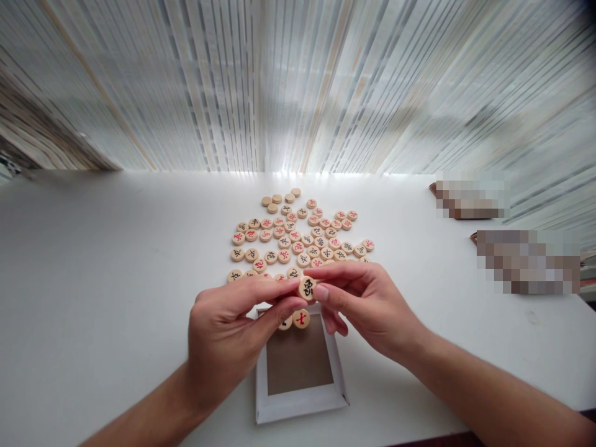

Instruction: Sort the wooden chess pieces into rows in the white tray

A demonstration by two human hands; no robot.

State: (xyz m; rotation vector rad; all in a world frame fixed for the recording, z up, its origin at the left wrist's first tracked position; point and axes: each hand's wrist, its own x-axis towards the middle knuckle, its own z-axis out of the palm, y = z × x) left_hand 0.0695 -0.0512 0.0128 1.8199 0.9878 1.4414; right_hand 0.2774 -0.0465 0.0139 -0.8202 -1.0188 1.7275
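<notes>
Between the fingertips of my left hand (237, 316) and my right hand (367, 304) is a round wooden xiangqi piece (307, 288) with a black character facing me. Both hands are closed in a pinch on it, above the far end of a shallow white box (302, 403) with a brown inside. In that end of the box lie a piece with a red character (301, 319) and one with a black character (285, 323), partly behind my left thumb. Beyond my hands many more xiangqi pieces (298, 248) are spread flat, red and black; my fingers hide the nearest ones.
Several pieces with blank faces up (277, 198) lie at the back of the white table (116, 279). Two blurred-out framed objects (470, 202) stand at the right. A striped curtain (288, 87) hangs behind the table's far edge.
</notes>
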